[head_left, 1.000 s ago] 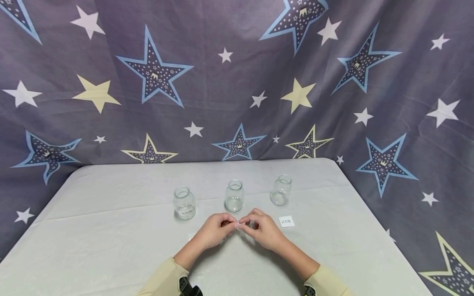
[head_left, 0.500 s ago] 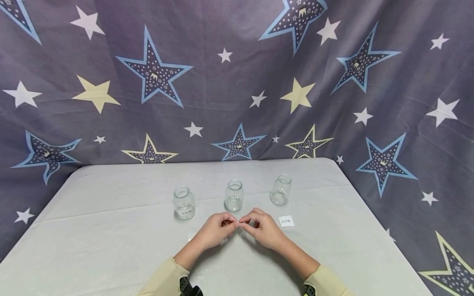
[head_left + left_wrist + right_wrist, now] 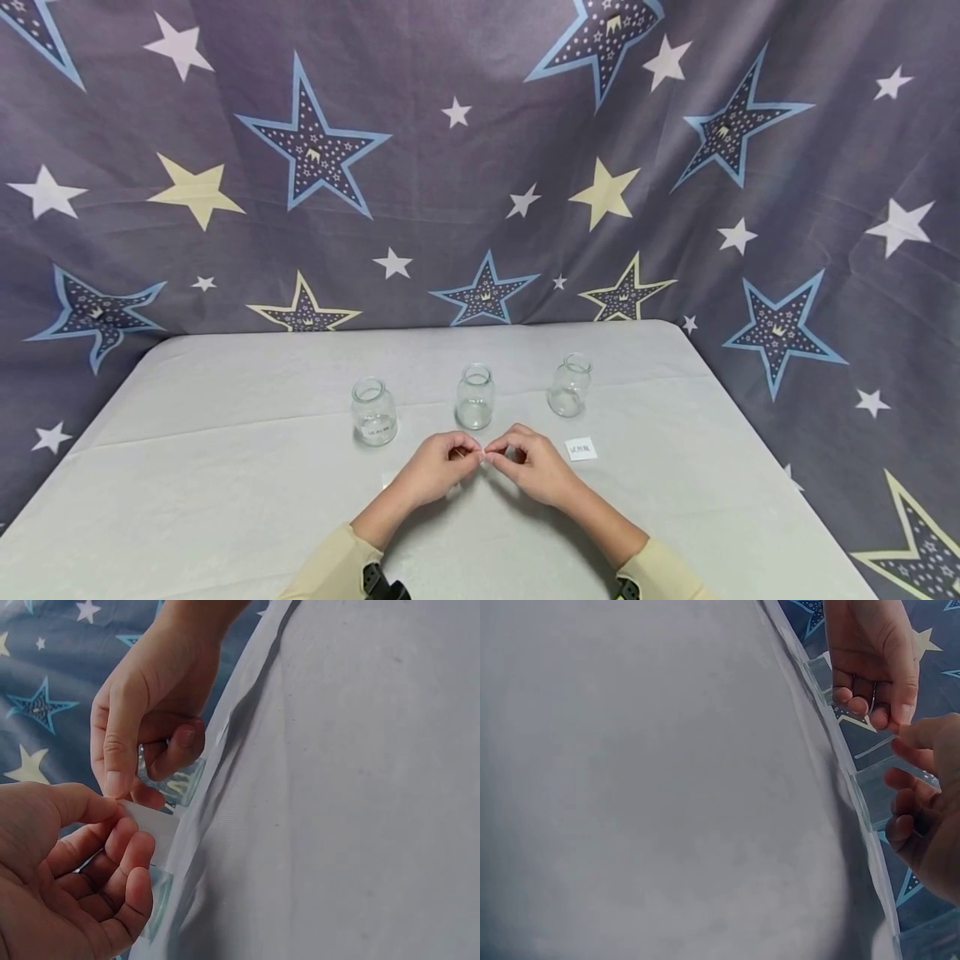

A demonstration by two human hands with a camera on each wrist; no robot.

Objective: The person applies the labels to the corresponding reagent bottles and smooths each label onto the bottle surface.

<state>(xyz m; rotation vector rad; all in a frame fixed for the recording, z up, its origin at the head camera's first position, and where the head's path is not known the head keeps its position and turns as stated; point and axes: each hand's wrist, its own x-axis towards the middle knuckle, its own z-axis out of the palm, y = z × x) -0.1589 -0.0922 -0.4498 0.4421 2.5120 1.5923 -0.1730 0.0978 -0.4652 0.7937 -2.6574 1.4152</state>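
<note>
My left hand point(image 3: 438, 468) and right hand point(image 3: 534, 467) meet fingertip to fingertip over the table, just in front of the middle glass jar point(image 3: 475, 400). Between them is a small white paper label point(image 3: 155, 823), pinched at one corner by thumb and index finger of each hand. From the right wrist the label appears nearly edge-on, as a thin pale strip. In the head view the fingers hide most of it. A second white label point(image 3: 581, 449) with handwritten dark characters lies on the cloth to the right of my right hand.
A glass jar point(image 3: 373, 412) with dark writing low on its front stands at left, and another glass jar point(image 3: 570, 386) at right. Part of a white piece point(image 3: 387, 479) shows beside my left wrist. A pale cloth covers the table point(image 3: 225, 500); a starry curtain point(image 3: 420, 192) hangs behind.
Both hands stay in place, still pinching the label. Only the fingertips shift slightly, and less white shows between them than one second ago.
</note>
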